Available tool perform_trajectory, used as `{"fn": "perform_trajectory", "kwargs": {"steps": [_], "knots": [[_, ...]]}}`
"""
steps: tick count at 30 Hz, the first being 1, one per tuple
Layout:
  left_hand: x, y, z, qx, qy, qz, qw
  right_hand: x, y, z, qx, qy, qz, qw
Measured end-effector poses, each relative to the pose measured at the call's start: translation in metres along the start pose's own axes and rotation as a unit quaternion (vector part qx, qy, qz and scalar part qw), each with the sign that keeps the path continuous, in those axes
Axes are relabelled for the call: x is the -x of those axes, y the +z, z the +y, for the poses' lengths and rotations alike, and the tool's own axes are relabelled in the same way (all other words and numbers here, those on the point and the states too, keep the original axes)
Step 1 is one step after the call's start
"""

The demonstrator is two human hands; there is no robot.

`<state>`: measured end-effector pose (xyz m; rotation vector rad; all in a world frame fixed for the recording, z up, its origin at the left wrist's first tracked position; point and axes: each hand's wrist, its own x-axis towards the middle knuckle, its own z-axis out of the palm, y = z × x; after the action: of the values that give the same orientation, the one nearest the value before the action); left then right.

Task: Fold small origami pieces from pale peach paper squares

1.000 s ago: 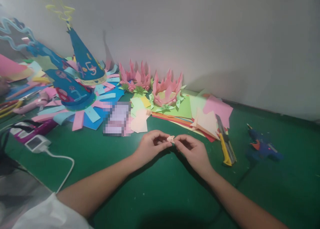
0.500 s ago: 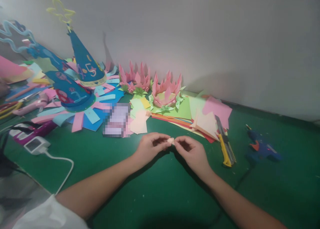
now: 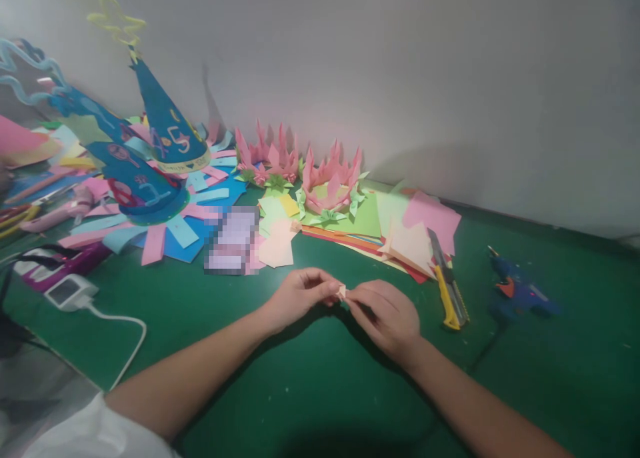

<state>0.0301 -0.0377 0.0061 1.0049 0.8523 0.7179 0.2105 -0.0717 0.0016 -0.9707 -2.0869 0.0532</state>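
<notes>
A tiny folded piece of pale peach paper (image 3: 342, 291) is pinched between my two hands above the green table (image 3: 310, 371). My left hand (image 3: 303, 298) grips its left side with thumb and fingers. From the right, the fingertips of my right hand (image 3: 387, 311) close on its other edge. Behind my hands lie a stack of coloured paper (image 3: 367, 215) and a loose peach sheet (image 3: 277, 246). A pink paper crown with green leaves (image 3: 333, 185) rests on the stack, and a similar crown (image 3: 270, 158) is left of it.
Right of my hands lie a yellow cutter (image 3: 447, 291) and a blue glue gun (image 3: 525, 291). A blurred phone (image 3: 233, 240), blue cone hats (image 3: 167, 128), a purple power strip (image 3: 60, 265) and a white cable (image 3: 135, 319) are to the left. A wall stands behind.
My right hand has turned, its knuckles now rounder and its fingers more closed around the paper's edge. The small paper shows a different side. The view has shifted slightly.
</notes>
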Motion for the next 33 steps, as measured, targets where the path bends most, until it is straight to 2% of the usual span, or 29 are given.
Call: {"fn": "perform_trajectory", "kwargs": {"steps": [2, 5, 12, 16, 20, 23, 26, 29, 33], "knots": [[0.000, 0.003, 0.001, 0.006, 0.047, 0.032, 0.998, -0.002, 0.004, -0.002, -0.026, 0.065, 0.004, 0.998], [-0.001, 0.005, 0.002, 0.024, 0.062, 0.053, 0.996, -0.003, 0.009, -0.004, -0.071, 0.147, 0.006, 0.987], [-0.002, 0.002, 0.002, -0.050, 0.093, 0.071, 0.992, -0.002, 0.010, 0.000, -0.125, 0.252, 0.000, 0.960], [-0.002, 0.002, 0.000, -0.063, 0.087, 0.072, 0.992, -0.006, 0.010, 0.003, -0.181, 0.330, 0.003, 0.926], [-0.003, 0.001, -0.008, -0.065, 0.072, 0.073, 0.993, -0.009, 0.011, 0.003, -0.274, 0.397, -0.003, 0.876], [-0.003, -0.001, -0.012, -0.097, 0.121, 0.078, 0.985, -0.009, 0.011, 0.004, -0.328, 0.417, -0.021, 0.848], [-0.002, -0.001, -0.012, -0.158, 0.181, 0.080, 0.967, -0.010, 0.009, 0.004, -0.353, 0.421, -0.036, 0.835], [0.000, -0.001, -0.009, -0.189, 0.205, 0.071, 0.958, -0.010, 0.008, 0.004, -0.362, 0.426, -0.042, 0.828], [0.001, 0.000, -0.007, -0.215, 0.211, 0.082, 0.950, -0.011, 0.008, 0.003, -0.359, 0.415, -0.044, 0.835]]}}
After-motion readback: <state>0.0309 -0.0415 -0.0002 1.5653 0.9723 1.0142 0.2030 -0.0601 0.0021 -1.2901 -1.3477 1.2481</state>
